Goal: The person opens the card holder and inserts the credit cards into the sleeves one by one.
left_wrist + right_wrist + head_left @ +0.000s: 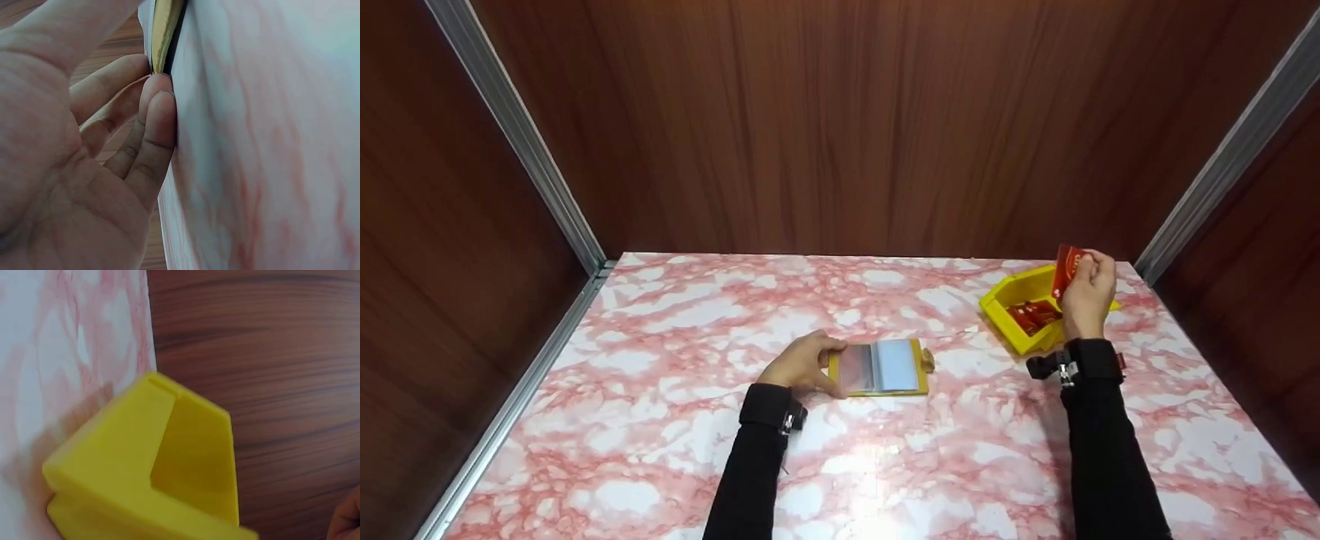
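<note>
A small yellow card holder [924,375] lies opened out on the table, with clear and pale sleeves inside and a tab on its right side. My left hand [802,364] grips its left edge; in the left wrist view the fingertips [160,115] are at the holder's yellow edge [164,34]. At the right, my right hand [1089,296] pinches a flat red card [1066,268] with light print, raised over a yellow bin [1001,315]. More red cards [1035,315] lie inside the bin. From the right wrist, the bin's wall [118,439] shows large, and only a bit of the hand [346,517] appears.
The table [660,450] has a pink and white marbled top. Brown wood-grain panels [825,127] stand at the back and both sides, with metal posts [521,142] in the corners. A small pale scrap [971,329] lies left of the bin.
</note>
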The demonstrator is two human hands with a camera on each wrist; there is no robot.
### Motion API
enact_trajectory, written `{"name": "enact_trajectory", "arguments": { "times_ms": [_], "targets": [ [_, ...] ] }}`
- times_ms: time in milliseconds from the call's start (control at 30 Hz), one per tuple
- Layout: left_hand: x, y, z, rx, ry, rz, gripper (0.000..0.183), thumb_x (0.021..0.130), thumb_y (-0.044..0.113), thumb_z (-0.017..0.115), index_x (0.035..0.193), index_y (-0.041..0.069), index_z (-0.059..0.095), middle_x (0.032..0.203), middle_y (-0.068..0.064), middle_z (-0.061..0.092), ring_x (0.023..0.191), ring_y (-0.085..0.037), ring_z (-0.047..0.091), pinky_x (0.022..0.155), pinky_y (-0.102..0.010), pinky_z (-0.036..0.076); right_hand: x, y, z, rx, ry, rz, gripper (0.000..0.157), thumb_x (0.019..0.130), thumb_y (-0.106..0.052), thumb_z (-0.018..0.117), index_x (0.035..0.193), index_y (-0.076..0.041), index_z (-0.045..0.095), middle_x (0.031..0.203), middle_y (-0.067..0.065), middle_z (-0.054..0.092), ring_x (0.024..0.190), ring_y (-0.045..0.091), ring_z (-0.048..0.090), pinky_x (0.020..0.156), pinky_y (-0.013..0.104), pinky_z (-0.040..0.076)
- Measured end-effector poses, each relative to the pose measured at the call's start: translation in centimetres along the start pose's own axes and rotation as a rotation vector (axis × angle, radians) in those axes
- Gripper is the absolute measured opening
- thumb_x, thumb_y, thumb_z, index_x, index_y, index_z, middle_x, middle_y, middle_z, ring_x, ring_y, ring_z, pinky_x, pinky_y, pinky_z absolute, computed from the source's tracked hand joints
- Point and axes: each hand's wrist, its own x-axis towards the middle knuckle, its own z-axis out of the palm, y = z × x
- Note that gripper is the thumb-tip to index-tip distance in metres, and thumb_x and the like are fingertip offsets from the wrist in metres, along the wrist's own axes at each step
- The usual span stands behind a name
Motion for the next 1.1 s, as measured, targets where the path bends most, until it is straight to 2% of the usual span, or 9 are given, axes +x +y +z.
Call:
{"name": "enact_trajectory", "arguments": {
  "times_ms": [200,367,567,700,833,900,967,1100],
  "targets": [
    [0.0,-0.1,-0.1,-0.009,-0.001,0.004,0.084,0.069,0.017,0.098,0.144,0.006,0.061,0.102,-0.012,0.055,0.085,-0.016,0.043,0.076,-0.032,0.038,-1.0,-0.2,0.8,0.010,-0.005,0.051,0.018,0.113,-0.032,0.035,0.114,-0.023,0.051,0.107,-0.004,0.047,0.088,0.013,0.046,0.068,0.022,0.041],
    [0.1,0.0,-0.3,0.007,-0.003,0.008,0.083,0.070,0.018,0.097,0.144,0.005,0.061,0.104,-0.011,0.057,0.085,-0.016,0.045,0.078,-0.033,0.041,-2.3,0.0,1.2,0.091,-0.045,0.086,0.018,0.113,-0.031,0.033,0.107,-0.022,0.048,0.096,0.000,0.041,0.073,0.013,0.041,0.058,0.021,0.037],
    [0.1,0.2,-0.3,0.023,0.004,0.011,0.082,0.069,0.017,0.098,0.142,0.005,0.063,0.102,-0.012,0.058,0.085,-0.017,0.046,0.077,-0.033,0.042,-4.2,0.7,2.4,0.121,-0.117,0.141,0.020,0.113,-0.030,0.032,0.103,-0.018,0.043,0.092,0.004,0.040,0.061,0.012,0.042,0.050,0.021,0.040],
    [0.2,0.3,-0.2,0.017,-0.008,0.009,0.084,0.069,0.018,0.098,0.144,0.006,0.062,0.102,-0.011,0.057,0.085,-0.016,0.046,0.077,-0.032,0.042,-5.2,1.0,3.5,0.031,-0.141,0.148,0.020,0.114,-0.030,0.031,0.104,-0.020,0.044,0.092,0.004,0.045,0.061,0.011,0.046,0.050,0.021,0.042],
    [0.2,0.4,-0.4,0.014,0.000,-0.004,0.084,0.069,0.016,0.097,0.144,0.006,0.061,0.103,-0.011,0.057,0.085,-0.017,0.045,0.077,-0.032,0.041,-6.0,1.1,4.8,0.038,-0.182,0.168,0.019,0.113,-0.032,0.031,0.109,-0.021,0.046,0.103,0.004,0.046,0.073,0.013,0.052,0.059,0.024,0.056],
    [0.1,0.4,-0.5,0.009,0.008,-0.007,0.084,0.068,0.014,0.098,0.144,0.005,0.061,0.102,-0.012,0.057,0.085,-0.018,0.045,0.077,-0.033,0.042,-6.3,1.3,5.3,0.036,-0.192,0.158,0.021,0.113,-0.031,0.032,0.116,-0.017,0.046,0.107,0.006,0.046,0.076,0.014,0.054,0.063,0.027,0.060],
    [0.1,0.4,-0.4,0.007,0.009,-0.013,0.085,0.068,0.014,0.098,0.144,0.005,0.061,0.102,-0.011,0.057,0.086,-0.018,0.045,0.078,-0.032,0.042,-6.6,1.6,5.8,-0.015,-0.196,0.123,0.026,0.113,-0.030,0.032,0.125,-0.012,0.046,0.108,0.007,0.046,0.073,0.012,0.055,0.060,0.025,0.059],
    [0.1,0.3,-0.1,0.001,0.003,-0.016,0.085,0.067,0.014,0.098,0.144,0.005,0.061,0.101,-0.011,0.056,0.085,-0.017,0.046,0.078,-0.031,0.042,-7.1,2.6,6.5,-0.161,-0.218,0.048,0.034,0.113,-0.025,0.035,0.135,-0.001,0.044,0.096,0.007,0.048,0.058,0.007,0.049,0.047,0.020,0.048]
  ]
}}
